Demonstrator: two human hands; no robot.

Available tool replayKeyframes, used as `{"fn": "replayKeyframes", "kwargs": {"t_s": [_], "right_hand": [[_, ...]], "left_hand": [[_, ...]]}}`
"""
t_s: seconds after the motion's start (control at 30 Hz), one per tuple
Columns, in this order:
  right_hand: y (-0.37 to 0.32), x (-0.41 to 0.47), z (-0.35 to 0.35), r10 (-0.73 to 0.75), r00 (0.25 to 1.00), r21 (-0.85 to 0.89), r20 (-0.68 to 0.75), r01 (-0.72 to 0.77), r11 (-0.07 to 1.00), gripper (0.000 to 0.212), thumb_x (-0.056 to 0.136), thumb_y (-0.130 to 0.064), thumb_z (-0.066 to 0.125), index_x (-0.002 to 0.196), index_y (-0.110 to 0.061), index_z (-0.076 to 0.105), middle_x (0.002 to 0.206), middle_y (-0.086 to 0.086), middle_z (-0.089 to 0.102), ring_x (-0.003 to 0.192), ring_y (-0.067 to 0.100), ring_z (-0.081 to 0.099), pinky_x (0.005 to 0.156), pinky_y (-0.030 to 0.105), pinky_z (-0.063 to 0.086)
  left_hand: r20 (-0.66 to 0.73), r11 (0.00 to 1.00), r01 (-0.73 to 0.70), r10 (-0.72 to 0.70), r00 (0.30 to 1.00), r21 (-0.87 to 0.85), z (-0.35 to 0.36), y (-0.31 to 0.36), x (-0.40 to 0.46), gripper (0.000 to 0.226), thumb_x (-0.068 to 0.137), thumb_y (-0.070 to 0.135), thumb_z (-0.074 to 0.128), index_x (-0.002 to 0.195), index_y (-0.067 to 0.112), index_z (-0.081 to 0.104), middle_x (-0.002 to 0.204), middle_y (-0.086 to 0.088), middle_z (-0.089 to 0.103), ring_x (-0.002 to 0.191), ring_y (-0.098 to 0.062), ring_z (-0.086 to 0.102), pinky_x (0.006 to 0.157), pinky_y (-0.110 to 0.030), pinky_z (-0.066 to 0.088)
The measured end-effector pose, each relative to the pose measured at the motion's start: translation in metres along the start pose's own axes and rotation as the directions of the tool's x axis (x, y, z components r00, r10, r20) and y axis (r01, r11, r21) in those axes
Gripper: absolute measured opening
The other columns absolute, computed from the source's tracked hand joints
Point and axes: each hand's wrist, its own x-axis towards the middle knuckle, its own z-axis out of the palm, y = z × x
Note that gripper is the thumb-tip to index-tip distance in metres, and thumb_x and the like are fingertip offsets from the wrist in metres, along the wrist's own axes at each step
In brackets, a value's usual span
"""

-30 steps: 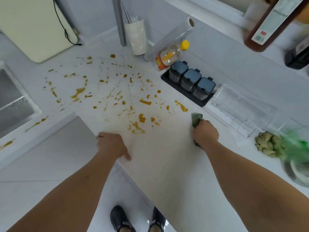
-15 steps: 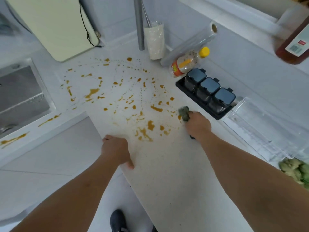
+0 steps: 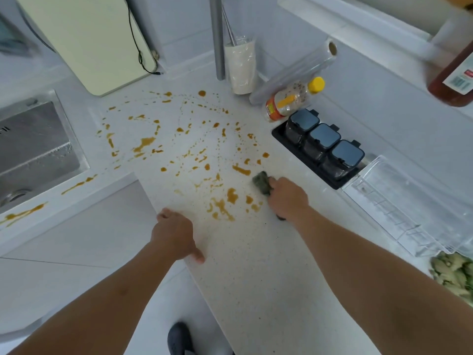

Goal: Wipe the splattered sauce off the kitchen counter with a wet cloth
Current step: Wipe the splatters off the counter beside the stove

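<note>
- My right hand (image 3: pixel 288 198) grips the dark green cloth (image 3: pixel 261 184), fingers curled over it; the cloth presses on the counter (image 3: pixel 268 278) at the right fringe of the sauce splatter (image 3: pixel 194 149).
- My left hand (image 3: pixel 175 235) rests on the counter's front edge, fingers bent over the lip, thumb flat on top — holding nothing.
- Between the two hands lies a cluster of larger orange-brown blots, just beside the cloth.
- Bare speckled surface runs from both hands back toward me along the counter.
- To the right of the cloth, near it, a black tray with three dark-lidded jars (image 3: pixel 322 147); a clear plastic rack (image 3: pixel 409 208) sits past it.
- Splatter spreads left and away, up to the cream cutting board (image 3: pixel 84 39) and the sink (image 3: pixel 33 149) rim — streaks mark the ledge in front of the sink.
- At the back wall: a metal pole (image 3: pixel 217 37), a cup (image 3: pixel 240 65), a yellow-capped bottle (image 3: pixel 294 98).
</note>
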Motion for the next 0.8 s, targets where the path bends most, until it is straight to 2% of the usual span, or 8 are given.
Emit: {"fn": "replayKeyframes", "kwargs": {"t_s": [0.07, 0.13, 0.2, 0.3, 0.43, 0.53, 0.6, 0.8], "right_hand": [[0.013, -0.023, 0.005, -0.039, 0.999, -0.05, 0.025, 0.04, 0.998, 0.046, 0.099, -0.028, 0.047, 0.145, -0.032, 0.043, 0.104, -0.001, 0.051, 0.086, 0.023, 0.061, 0.066, 0.033, 0.048], [0.041, -0.03, 0.0, 0.063, 0.998, -0.048, -0.012, -0.064, 0.997, 0.042, 0.095, -0.023, 0.048, 0.136, -0.035, 0.05, 0.094, -0.006, 0.053, 0.074, 0.017, 0.06, 0.057, 0.029, 0.047], [0.058, -0.019, -0.011, 0.22, 0.974, -0.013, -0.048, -0.221, 0.975, 0.029, 0.091, -0.018, 0.049, 0.116, -0.029, 0.058, 0.084, -0.006, 0.055, 0.066, 0.013, 0.056, 0.051, 0.026, 0.042], [0.041, 0.007, -0.019, 0.319, 0.941, 0.053, -0.11, -0.315, 0.948, 0.016, 0.089, -0.015, 0.049, 0.097, -0.018, 0.062, 0.08, -0.001, 0.059, 0.066, 0.016, 0.056, 0.053, 0.028, 0.042], [-0.028, -0.003, 0.005, 0.124, 0.989, 0.078, -0.08, -0.118, 0.99, 0.012, 0.098, -0.017, 0.047, 0.106, -0.021, 0.055, 0.081, -0.007, 0.048, 0.065, 0.012, 0.056, 0.053, 0.026, 0.043], [-0.054, -0.048, 0.027, -0.096, 0.995, 0.004, 0.002, 0.096, 0.995, 0.038, 0.096, -0.019, 0.05, 0.133, -0.025, 0.049, 0.098, -0.004, 0.048, 0.078, 0.019, 0.058, 0.062, 0.031, 0.047], [-0.035, -0.065, 0.029, -0.136, 0.99, -0.033, 0.032, 0.137, 0.99, 0.055, 0.096, -0.023, 0.05, 0.149, -0.028, 0.038, 0.115, -0.002, 0.051, 0.087, 0.024, 0.062, 0.064, 0.032, 0.049], [0.045, -0.023, -0.008, 0.3, 0.946, 0.066, -0.12, -0.294, 0.953, 0.032, 0.086, -0.015, 0.05, 0.115, -0.022, 0.058, 0.098, -0.001, 0.058, 0.08, 0.023, 0.06, 0.064, 0.032, 0.045]], "left_hand": [[0.002, 1.0, 0.008, -0.008, 1.0, 0.013, 0.0, 0.0, -0.001, 0.148, 0.051, 0.071, 0.091, 0.153, -0.014, 0.025, 0.161, -0.045, 0.006, 0.15, -0.056, 0.02, 0.113, -0.056, 0.045], [0.013, 1.0, 0.009, -0.009, 1.0, 0.018, -0.002, 0.002, 0.0, 0.131, 0.05, 0.069, 0.093, 0.144, -0.01, 0.045, 0.16, -0.046, 0.01, 0.148, -0.057, 0.023, 0.11, -0.055, 0.048], [0.03, 1.0, -0.002, 0.002, 1.0, 0.009, -0.006, 0.004, -0.001, 0.101, 0.05, 0.065, 0.095, 0.121, 0.0, 0.066, 0.156, -0.041, 0.03, 0.141, -0.052, 0.04, 0.1, -0.048, 0.054], [0.041, 1.0, 0.001, 0.0, 0.999, -0.008, -0.007, 0.006, -0.002, 0.072, 0.054, 0.061, 0.096, 0.096, 0.011, 0.066, 0.133, -0.023, 0.059, 0.119, -0.036, 0.06, 0.081, -0.036, 0.054], [0.026, 1.0, -0.004, 0.004, 1.0, 0.002, -0.006, 0.004, -0.003, 0.079, 0.052, 0.063, 0.096, 0.101, 0.008, 0.068, 0.144, -0.029, 0.051, 0.128, -0.041, 0.054, 0.091, -0.041, 0.055], [0.035, 1.0, -0.012, 0.011, 0.999, 0.029, -0.006, 0.005, -0.005, 0.09, 0.05, 0.065, 0.095, 0.111, 0.003, 0.069, 0.157, -0.039, 0.031, 0.14, -0.05, 0.042, 0.102, -0.048, 0.052], [0.04, 1.0, -0.002, 0.002, 0.999, 0.015, -0.007, 0.005, -0.005, 0.088, 0.05, 0.064, 0.096, 0.109, 0.005, 0.069, 0.154, -0.038, 0.036, 0.137, -0.049, 0.045, 0.099, -0.047, 0.053], [0.011, 0.999, 0.019, -0.018, 1.0, -0.047, -0.003, 0.004, 0.003, 0.081, 0.046, 0.065, 0.097, 0.1, 0.013, 0.067, 0.131, -0.024, 0.063, 0.119, -0.037, 0.057, 0.083, -0.038, 0.055]]}}
